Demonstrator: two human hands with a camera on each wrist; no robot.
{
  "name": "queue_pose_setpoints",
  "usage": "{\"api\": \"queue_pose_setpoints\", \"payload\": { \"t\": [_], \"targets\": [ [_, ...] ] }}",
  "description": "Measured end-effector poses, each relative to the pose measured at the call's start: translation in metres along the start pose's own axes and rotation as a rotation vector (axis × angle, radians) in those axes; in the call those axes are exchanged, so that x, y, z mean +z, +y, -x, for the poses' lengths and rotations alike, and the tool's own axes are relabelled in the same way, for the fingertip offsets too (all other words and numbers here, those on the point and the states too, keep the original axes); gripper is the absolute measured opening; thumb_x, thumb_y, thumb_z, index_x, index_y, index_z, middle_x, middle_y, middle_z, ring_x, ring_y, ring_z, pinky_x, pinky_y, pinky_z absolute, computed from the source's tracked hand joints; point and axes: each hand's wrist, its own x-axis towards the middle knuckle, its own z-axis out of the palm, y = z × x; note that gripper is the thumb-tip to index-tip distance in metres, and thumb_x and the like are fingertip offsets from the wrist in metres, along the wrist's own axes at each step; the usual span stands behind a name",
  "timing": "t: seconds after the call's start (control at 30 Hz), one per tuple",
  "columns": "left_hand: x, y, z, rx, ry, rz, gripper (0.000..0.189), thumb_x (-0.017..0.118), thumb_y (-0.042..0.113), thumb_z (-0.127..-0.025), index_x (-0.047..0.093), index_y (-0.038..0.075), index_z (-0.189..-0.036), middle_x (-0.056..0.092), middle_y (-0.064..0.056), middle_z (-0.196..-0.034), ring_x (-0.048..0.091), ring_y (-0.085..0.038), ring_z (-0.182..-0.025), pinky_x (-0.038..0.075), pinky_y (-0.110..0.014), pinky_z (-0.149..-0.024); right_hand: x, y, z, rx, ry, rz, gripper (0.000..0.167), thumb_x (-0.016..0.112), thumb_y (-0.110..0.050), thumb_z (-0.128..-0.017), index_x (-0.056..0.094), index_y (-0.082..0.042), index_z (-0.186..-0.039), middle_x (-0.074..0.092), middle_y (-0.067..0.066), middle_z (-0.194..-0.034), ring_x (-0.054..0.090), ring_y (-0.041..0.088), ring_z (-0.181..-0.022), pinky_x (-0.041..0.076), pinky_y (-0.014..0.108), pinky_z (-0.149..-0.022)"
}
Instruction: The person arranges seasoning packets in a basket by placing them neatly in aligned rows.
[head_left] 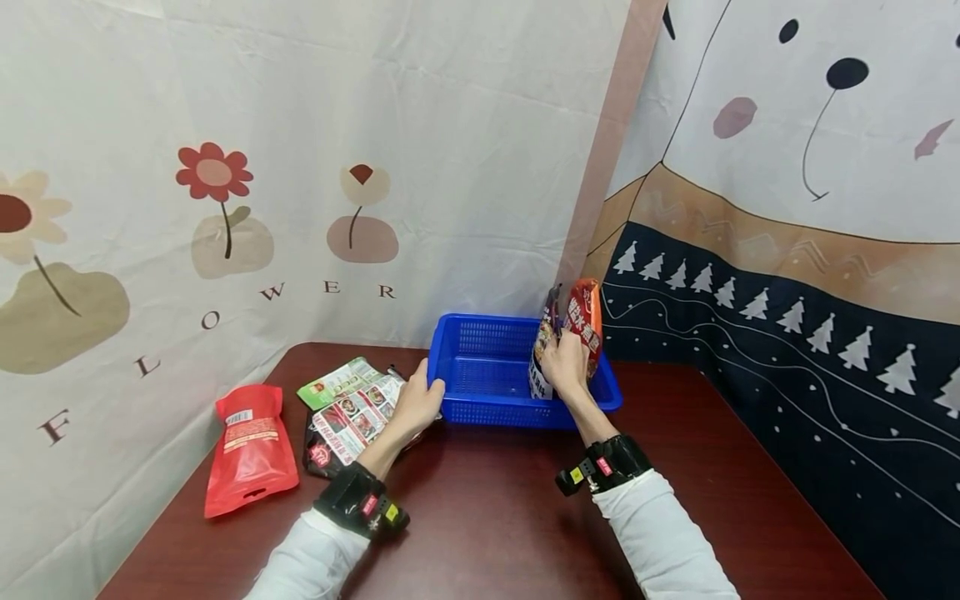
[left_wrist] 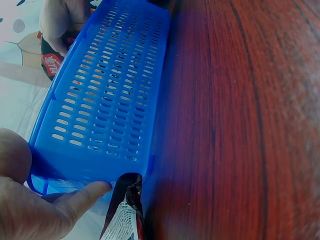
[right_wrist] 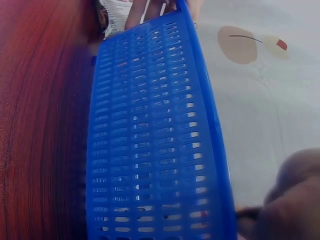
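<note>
A blue plastic basket point(head_left: 480, 412) with slotted walls stands at the table's far side. My left hand point(head_left: 416, 404) grips its left end, thumb lying along the outer wall in the left wrist view. Over the basket's right end, my right hand point(head_left: 566, 360) has curled fingers at two upright food packets. One is a dark packet point(head_left: 537, 375) at the hand's left; the other, a red-orange packet point(head_left: 583, 308), rises behind the hand. I cannot tell whether the hand grips one or both. In the right wrist view, this hand point(right_wrist: 295, 200) is blurred beside the basket rim.
Left of the basket, several food packets point(head_left: 352, 421) lie overlapping on the dark red table point(head_left: 480, 517), close by my left hand. A red pouch point(head_left: 251, 450) lies farther left. Printed cloths point(head_left: 465, 167) hang behind the table and along its right side.
</note>
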Motion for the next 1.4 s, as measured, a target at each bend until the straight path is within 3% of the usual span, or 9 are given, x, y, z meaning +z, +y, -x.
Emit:
{"api": "queue_pose_setpoints", "payload": {
  "t": [0.07, 0.2, 0.47, 0.77, 0.93, 1.03, 1.1, 1.2, 1.4],
  "targets": [
    [-0.007, 0.020, 0.010, -0.040, -0.016, 0.013, 0.049, 0.050, 0.019, -0.108, 0.057, 0.003, -0.154, 0.077, -0.027, -0.137, 0.074, -0.044, -0.127, 0.059, -0.060, -0.111, 0.000, 0.000, -0.001, 0.002, -0.001, -0.008, 0.037, 0.052, -0.010, -0.113, 0.065, -0.001, -0.081, 0.075, 0.034, -0.086, 0.076, 0.054, -0.083, 0.061, 0.064, -0.082],
    [-0.010, 0.037, 0.019, -0.085, -0.022, 0.001, 0.051, 0.049, 0.015, -0.110, 0.053, 0.001, -0.158, 0.074, -0.028, -0.143, 0.071, -0.045, -0.135, 0.055, -0.063, -0.118, 0.000, -0.001, -0.001, 0.004, 0.011, -0.017, 0.036, 0.054, -0.009, -0.110, 0.061, -0.003, -0.076, 0.077, 0.035, -0.089, 0.078, 0.055, -0.090, 0.061, 0.066, -0.086],
    [-0.010, 0.036, 0.019, -0.083, -0.016, -0.006, 0.048, 0.049, 0.015, -0.111, 0.055, 0.002, -0.157, 0.075, -0.027, -0.142, 0.072, -0.044, -0.134, 0.055, -0.063, -0.117, 0.002, 0.000, -0.001, 0.018, 0.005, -0.036, 0.038, 0.052, -0.009, -0.111, 0.060, -0.006, -0.074, 0.064, 0.018, -0.068, 0.065, 0.039, -0.059, 0.052, 0.047, -0.061],
    [-0.009, 0.032, 0.016, -0.069, -0.015, -0.001, 0.049, 0.049, 0.017, -0.109, 0.055, 0.002, -0.155, 0.075, -0.029, -0.140, 0.072, -0.047, -0.131, 0.056, -0.065, -0.114, 0.005, 0.004, -0.005, -0.013, 0.029, -0.069, 0.039, 0.056, -0.010, -0.108, 0.059, -0.007, -0.070, 0.073, 0.026, -0.075, 0.075, 0.053, -0.079, 0.059, 0.066, -0.081],
    [-0.002, 0.008, 0.006, -0.019, -0.007, -0.037, 0.055, 0.048, 0.021, -0.107, 0.054, 0.001, -0.157, 0.076, -0.029, -0.136, 0.075, -0.045, -0.124, 0.061, -0.058, -0.105, 0.002, 0.002, -0.003, 0.061, 0.006, -0.096, 0.030, 0.062, -0.019, -0.104, 0.056, -0.012, -0.075, 0.059, 0.010, -0.067, 0.068, 0.042, -0.078, 0.055, 0.054, -0.076],
    [-0.004, 0.014, 0.009, -0.032, -0.012, -0.017, 0.053, 0.049, 0.020, -0.107, 0.055, 0.002, -0.157, 0.076, -0.029, -0.137, 0.075, -0.045, -0.125, 0.060, -0.061, -0.107, -0.001, 0.000, 0.000, 0.103, -0.014, -0.106, 0.020, 0.064, -0.025, -0.102, 0.068, -0.006, -0.098, 0.066, 0.015, -0.082, 0.069, 0.044, -0.092, 0.055, 0.053, -0.083],
    [-0.007, 0.024, 0.013, -0.052, -0.015, -0.003, 0.050, 0.049, 0.018, -0.108, 0.056, 0.003, -0.156, 0.076, -0.028, -0.139, 0.073, -0.046, -0.128, 0.058, -0.063, -0.110, -0.003, -0.001, 0.001, 0.121, -0.023, -0.119, 0.036, 0.065, -0.030, -0.102, 0.071, -0.003, -0.124, 0.076, 0.021, -0.107, 0.072, 0.048, -0.111, 0.059, 0.058, -0.096],
    [-0.009, 0.032, 0.017, -0.077, -0.022, 0.010, 0.048, 0.049, 0.017, -0.110, 0.055, 0.004, -0.156, 0.075, -0.027, -0.142, 0.071, -0.046, -0.133, 0.055, -0.064, -0.116, -0.005, -0.001, 0.002, 0.141, -0.034, -0.135, 0.067, 0.066, -0.038, -0.101, 0.057, -0.007, -0.160, 0.070, 0.025, -0.149, 0.064, 0.050, -0.141, 0.054, 0.066, -0.118],
    [-0.007, 0.020, 0.013, -0.033, -0.009, 0.004, 0.050, 0.049, 0.020, -0.108, 0.057, 0.003, -0.154, 0.076, -0.028, -0.138, 0.074, -0.045, -0.127, 0.060, -0.060, -0.108, -0.008, 0.000, 0.001, 0.150, -0.060, -0.181, 0.090, 0.071, -0.053, -0.102, 0.037, -0.014, -0.175, 0.053, 0.023, -0.171, 0.052, 0.048, -0.157, 0.046, 0.067, -0.128]
  ]
}}
